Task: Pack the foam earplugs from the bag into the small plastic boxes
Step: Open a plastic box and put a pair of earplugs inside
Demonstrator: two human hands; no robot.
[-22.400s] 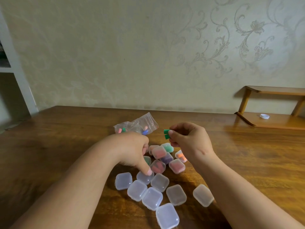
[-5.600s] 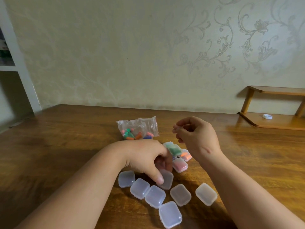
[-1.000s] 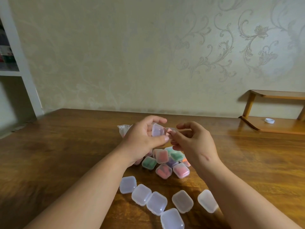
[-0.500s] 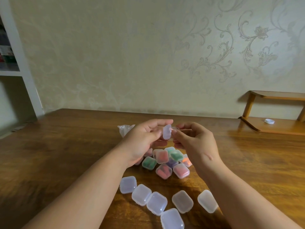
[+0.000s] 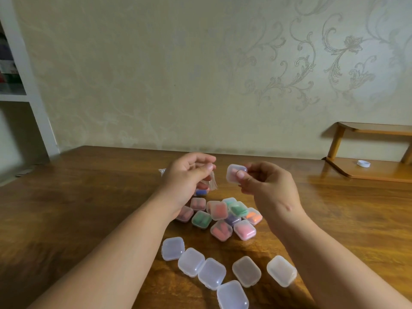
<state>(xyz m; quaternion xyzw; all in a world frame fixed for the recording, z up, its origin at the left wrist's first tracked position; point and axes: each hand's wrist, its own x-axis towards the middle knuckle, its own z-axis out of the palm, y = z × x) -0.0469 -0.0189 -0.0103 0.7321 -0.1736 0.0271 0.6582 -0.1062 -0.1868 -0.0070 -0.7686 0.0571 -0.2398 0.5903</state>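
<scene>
R hand [image 5: 269, 190] pinches box [image 5: 231, 179] w/ pink earplugs [image 5: 234, 172]; L hand [image 5: 185, 177] half-curled.

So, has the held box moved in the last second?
Yes. The box went from the left hand to the right hand, shifting right above the filled boxes.

Six empty boxes [image 5: 191, 262] are counted on the table [image 5: 66, 208]; about ten filled boxes [image 5: 201, 219] are seen clustered behind them, and one held box [image 5: 234, 178] is raised above. One bag [image 5: 213, 186], partly hidden, and one white cap [image 5: 363, 163] on the shelf [image 5: 374, 175] are noted
</scene>
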